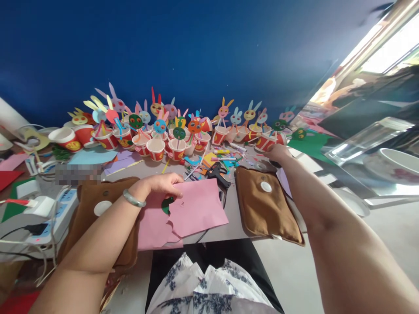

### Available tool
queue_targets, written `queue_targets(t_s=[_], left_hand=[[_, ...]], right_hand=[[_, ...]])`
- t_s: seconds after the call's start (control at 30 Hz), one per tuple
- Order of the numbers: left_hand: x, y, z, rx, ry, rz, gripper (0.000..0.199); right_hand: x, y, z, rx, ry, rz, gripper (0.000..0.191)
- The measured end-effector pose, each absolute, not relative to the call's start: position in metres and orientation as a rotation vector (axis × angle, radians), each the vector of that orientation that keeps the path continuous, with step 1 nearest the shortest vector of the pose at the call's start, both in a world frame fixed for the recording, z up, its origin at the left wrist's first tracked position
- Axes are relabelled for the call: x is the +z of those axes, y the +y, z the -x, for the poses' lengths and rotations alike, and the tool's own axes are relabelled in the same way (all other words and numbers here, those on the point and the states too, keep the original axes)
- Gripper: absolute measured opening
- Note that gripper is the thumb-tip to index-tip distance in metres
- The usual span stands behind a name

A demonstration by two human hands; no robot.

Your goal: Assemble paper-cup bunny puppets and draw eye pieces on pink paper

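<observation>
My left hand [168, 185] pinches the upper left corner of a pink sheet of paper [199, 209] with a cut, uneven edge. Under it lies a second pink sheet [149, 226], and a small dark green paper piece [166, 205] shows beside my fingers. My right hand [278, 153] reaches to the far right of the table, beside a red and white paper cup [266, 142]. Something dark is just below its fingers, which are too hidden to read. A black glue gun [218, 173] lies behind the pink paper.
Several paper cups [156, 149] with paper rabbit heads line the blue wall [196, 43]. Brown hot-water bags [268, 205] lie on both sides. A power strip [54, 222] with cables is at left. Paper scraps and markers [222, 159] cover the middle; a clear container [369, 135] stands right.
</observation>
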State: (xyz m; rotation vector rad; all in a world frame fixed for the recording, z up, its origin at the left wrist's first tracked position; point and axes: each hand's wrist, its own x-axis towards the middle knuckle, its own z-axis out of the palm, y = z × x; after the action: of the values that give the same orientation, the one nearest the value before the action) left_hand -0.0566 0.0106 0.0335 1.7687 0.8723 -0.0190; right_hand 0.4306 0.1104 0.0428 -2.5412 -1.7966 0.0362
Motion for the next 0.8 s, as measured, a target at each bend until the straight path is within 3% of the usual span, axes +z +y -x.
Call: queue_targets(t_s=[0.23, 0.33, 0.47, 0.6, 0.7, 0.8], left_hand=[[0.030, 0.013, 0.060, -0.023, 0.842, -1.778, 0.020], [0.027, 0.014, 0.061, -0.021, 0.840, -1.795, 0.017], [0.022, 0.017, 0.064, -0.001, 0.818, -1.798, 0.021], [0.019, 0.019, 0.066, 0.065, 0.750, -1.762, 0.031], [0.020, 0.019, 0.066, 0.220, 0.758, -1.718, 0.036], [0.023, 0.017, 0.065, 0.334, 0.780, -1.665, 0.037]], right_hand=[[0.057, 0.095, -0.424, 0.039, -1.632, 2.643, 0.030], [0.057, 0.084, -0.396, -0.023, -1.654, 2.460, 0.021], [0.046, 0.047, -0.327, 0.001, -1.797, 2.102, 0.023], [0.039, 0.003, -0.260, 0.362, -2.060, 1.373, 0.041], [0.038, -0.011, -0.236, 0.763, -1.908, 1.287, 0.073], [0.036, -0.015, -0.232, 1.234, -1.557, 1.309, 0.081]])
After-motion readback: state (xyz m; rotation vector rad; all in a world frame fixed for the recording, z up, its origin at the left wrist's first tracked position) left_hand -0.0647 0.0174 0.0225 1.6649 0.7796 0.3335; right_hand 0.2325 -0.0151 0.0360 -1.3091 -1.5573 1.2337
